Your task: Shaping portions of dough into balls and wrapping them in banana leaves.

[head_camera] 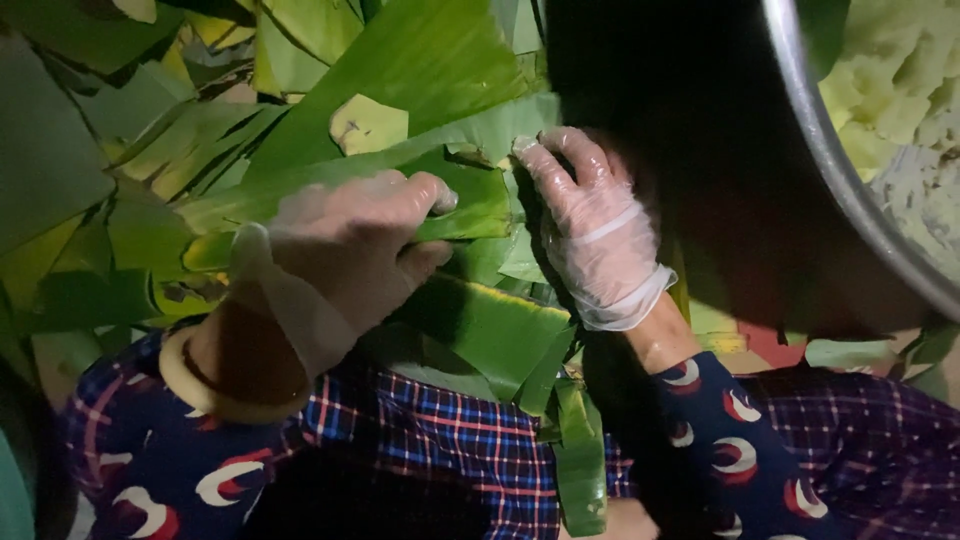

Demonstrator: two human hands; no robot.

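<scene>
My left hand [350,240], in a thin clear glove, pinches a long green banana leaf strip [460,195] between thumb and fingers. My right hand [590,225], also gloved, presses its fingers down on the leaf pile just right of that strip, near the strip's end. Both hands work over a heap of overlapping green leaves [300,120] that lies in front of my lap. More leaf pieces [500,330] hang down between my wrists. My sleeves are dark blue with a red and white pattern.
A large metal bowl [840,170] fills the upper right, its rim close to my right hand; pale yellow-green mashed food [890,80] lies inside it. My legs in plaid trousers [450,440] are below. Leaves cover the left side.
</scene>
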